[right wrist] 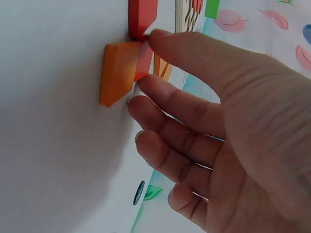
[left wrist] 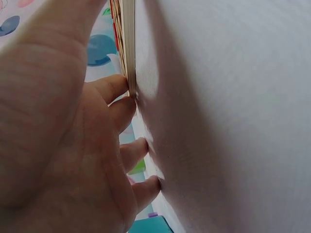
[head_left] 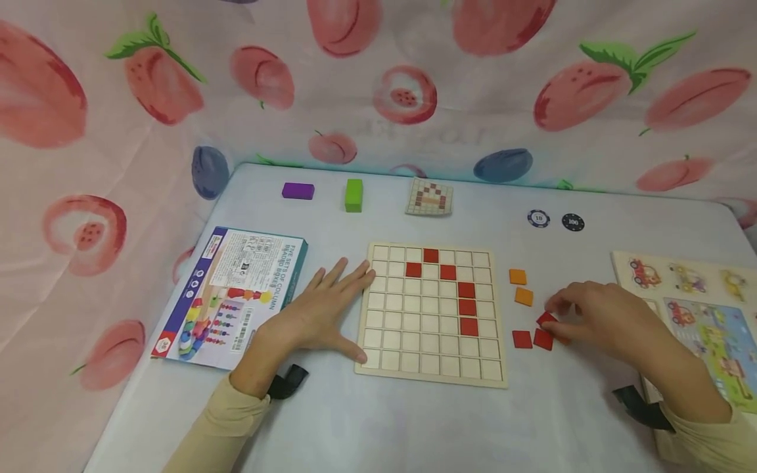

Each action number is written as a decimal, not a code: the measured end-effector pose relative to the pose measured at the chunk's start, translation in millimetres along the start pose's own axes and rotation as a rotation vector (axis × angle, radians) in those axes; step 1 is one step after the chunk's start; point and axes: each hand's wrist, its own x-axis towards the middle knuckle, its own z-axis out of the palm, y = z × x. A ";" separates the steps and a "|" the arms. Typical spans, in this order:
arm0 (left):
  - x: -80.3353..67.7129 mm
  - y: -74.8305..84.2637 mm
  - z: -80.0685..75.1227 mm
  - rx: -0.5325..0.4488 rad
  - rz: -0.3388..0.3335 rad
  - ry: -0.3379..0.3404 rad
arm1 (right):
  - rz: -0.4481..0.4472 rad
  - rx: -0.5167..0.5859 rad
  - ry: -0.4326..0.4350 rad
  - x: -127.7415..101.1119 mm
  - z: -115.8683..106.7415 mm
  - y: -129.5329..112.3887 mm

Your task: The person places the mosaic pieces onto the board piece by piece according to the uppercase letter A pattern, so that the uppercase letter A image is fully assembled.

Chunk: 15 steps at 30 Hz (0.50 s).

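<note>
Where pinched, small red tile (head_left: 547, 319)

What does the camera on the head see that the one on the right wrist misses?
Only the head view shows the left hand lying flat beside the wooden grid board, six red tiles set in it, the purple block and the boxed toy. Only the right wrist view shows, close up, fingertips pinching a red tile against an orange tile. Both show the right hand among loose tiles.
</note>
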 end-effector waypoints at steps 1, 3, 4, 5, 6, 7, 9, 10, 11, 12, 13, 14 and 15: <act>0.1 -0.2 0.2 -0.001 0.002 0.001 | 0.001 -0.008 0.009 -0.8 0.5 -0.6; 0.5 -0.7 0.5 -0.001 0.004 0.003 | -0.006 -0.019 0.033 -2.5 1.6 -2.9; 0.6 -0.9 0.7 0.000 0.003 0.004 | -0.013 -0.023 0.044 -3.2 2.3 -4.2; 0.8 -1.2 0.9 0.000 0.002 0.005 | -0.021 -0.029 0.058 -4.0 3.0 -5.8; 0.9 -1.4 1.1 0.001 0.001 0.005 | -0.028 -0.033 0.070 -4.7 3.8 -7.4; 0.9 -1.5 1.2 0.001 0.000 0.005 | -0.039 -0.039 0.082 -5.2 4.8 -8.9; 0.8 -1.5 1.2 0.003 -0.002 0.005 | -0.056 -0.052 0.106 -6.1 6.7 -11.7; 0.6 -1.4 1.2 0.003 -0.002 0.006 | -0.061 -0.060 0.116 -6.5 7.5 -12.6; 0.5 -1.3 1.2 0.003 -0.002 0.005 | -0.064 -0.067 0.123 -6.8 8.3 -13.4; 0.4 -1.0 1.1 0.003 -0.001 0.005 | -0.065 -0.073 0.131 -7.0 8.9 -14.0; 0.4 -0.8 1.1 0.003 0.000 0.005 | -0.067 -0.077 0.136 -7.2 9.4 -14.2; 0.4 -0.6 1.1 0.002 0.001 0.004 | -0.067 -0.079 0.145 -7.7 9.7 -14.6; 0.4 -0.4 1.1 0.000 0.002 0.004 | -0.067 -0.080 0.153 -8.2 9.8 -14.9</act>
